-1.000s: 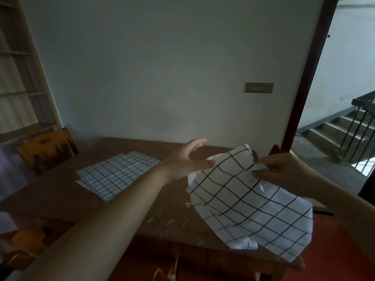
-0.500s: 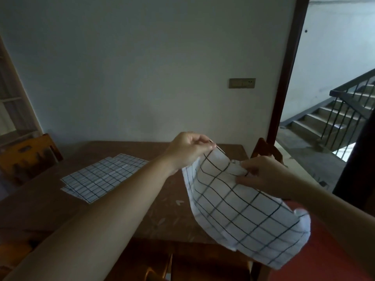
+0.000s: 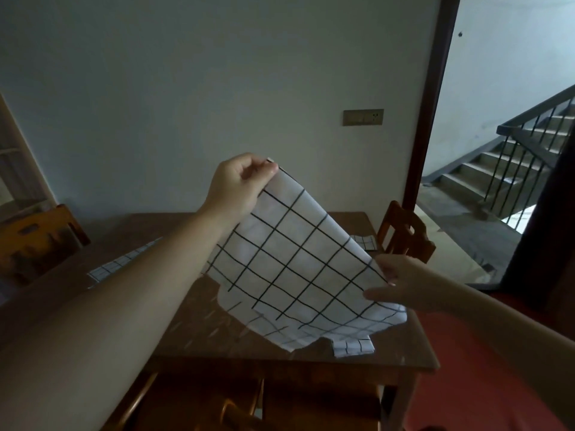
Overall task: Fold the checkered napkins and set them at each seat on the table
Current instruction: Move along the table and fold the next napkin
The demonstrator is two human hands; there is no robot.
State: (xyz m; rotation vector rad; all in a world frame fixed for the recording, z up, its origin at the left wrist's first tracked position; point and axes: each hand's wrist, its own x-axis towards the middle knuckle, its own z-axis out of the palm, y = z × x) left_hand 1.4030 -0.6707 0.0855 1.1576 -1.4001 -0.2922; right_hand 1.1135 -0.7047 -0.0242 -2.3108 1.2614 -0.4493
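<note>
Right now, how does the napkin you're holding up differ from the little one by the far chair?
The held napkin is spread open and lifted, the left hand pinching its top corner and the right hand its side; the small napkin lies flat on the table. The held napkin looks far larger, and its lower edge droops onto the table. Both are white with a dark grid.

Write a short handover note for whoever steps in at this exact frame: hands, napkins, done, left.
Left hand pinches the top corner of the checkered napkin, lifted above the table.
Right hand holds its right edge, fingers under the cloth.
Spare napkins lie flat at the far left, partly hidden by the arm.
Folded napkins: one by the right chair, another at the near edge.
Left: fold this one, then place the rest.
</note>
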